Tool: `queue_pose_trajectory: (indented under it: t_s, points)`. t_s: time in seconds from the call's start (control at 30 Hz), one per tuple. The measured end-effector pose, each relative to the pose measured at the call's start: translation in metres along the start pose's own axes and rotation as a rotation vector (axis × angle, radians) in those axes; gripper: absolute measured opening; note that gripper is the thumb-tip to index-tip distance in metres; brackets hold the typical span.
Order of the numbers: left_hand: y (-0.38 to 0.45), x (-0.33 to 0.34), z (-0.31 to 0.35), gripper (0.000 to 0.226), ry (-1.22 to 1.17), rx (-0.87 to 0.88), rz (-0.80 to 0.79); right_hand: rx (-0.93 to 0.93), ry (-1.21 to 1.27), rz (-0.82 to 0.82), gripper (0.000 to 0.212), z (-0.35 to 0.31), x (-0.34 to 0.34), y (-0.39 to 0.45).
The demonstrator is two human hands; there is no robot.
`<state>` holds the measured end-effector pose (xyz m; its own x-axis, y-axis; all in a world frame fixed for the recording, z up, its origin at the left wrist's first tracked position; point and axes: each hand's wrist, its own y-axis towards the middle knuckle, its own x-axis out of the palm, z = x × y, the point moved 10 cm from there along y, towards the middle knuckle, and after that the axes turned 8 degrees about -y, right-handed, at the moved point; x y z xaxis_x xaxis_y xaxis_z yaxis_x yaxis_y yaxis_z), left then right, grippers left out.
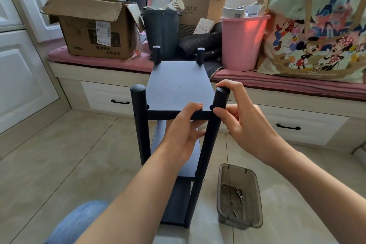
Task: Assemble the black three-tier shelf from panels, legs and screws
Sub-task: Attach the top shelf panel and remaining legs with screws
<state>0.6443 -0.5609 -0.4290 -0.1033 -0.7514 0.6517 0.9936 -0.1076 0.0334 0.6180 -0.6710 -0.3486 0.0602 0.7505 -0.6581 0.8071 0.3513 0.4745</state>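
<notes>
The black shelf stands upright on the tiled floor in front of me. Its top panel (176, 87) sits between four round black legs, with two lower panels (176, 200) visible beneath. My left hand (185, 130) grips the near edge of the top panel, fingers curled over it and thumb below. My right hand (243, 119) holds the near right leg (214, 125), index finger hooked over its cap and thumb against its side. The near left leg (139, 123) stands free. A smoky plastic tray (255, 200) with several screws (239, 196) lies on the floor at the right.
A window bench with a pink cushion (95, 59) and drawers runs behind the shelf. On it stand a cardboard box (93, 25), a dark bin (161, 31), a pink bucket (242, 41) and a cartoon tote bag (316, 31). My knee in jeans (77, 222) shows at the bottom left.
</notes>
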Motion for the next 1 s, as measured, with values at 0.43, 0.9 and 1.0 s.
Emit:
queue_pose_trajectory:
  t_s: [0.43,0.9,1.0]
  points:
    - [-0.003,-0.005,-0.006,0.013,0.079,-0.035,0.027,-0.018,0.001,0.036,0.051,0.002,-0.007,-0.004]
    - [0.003,-0.006,-0.009,0.042,0.096,-0.042,0.044,0.073,0.012,0.04,0.049,0.013,0.001,-0.007]
    - [0.002,-0.006,-0.009,0.04,0.11,-0.046,0.045,0.067,0.01,0.026,0.041,0.01,0.001,-0.003]
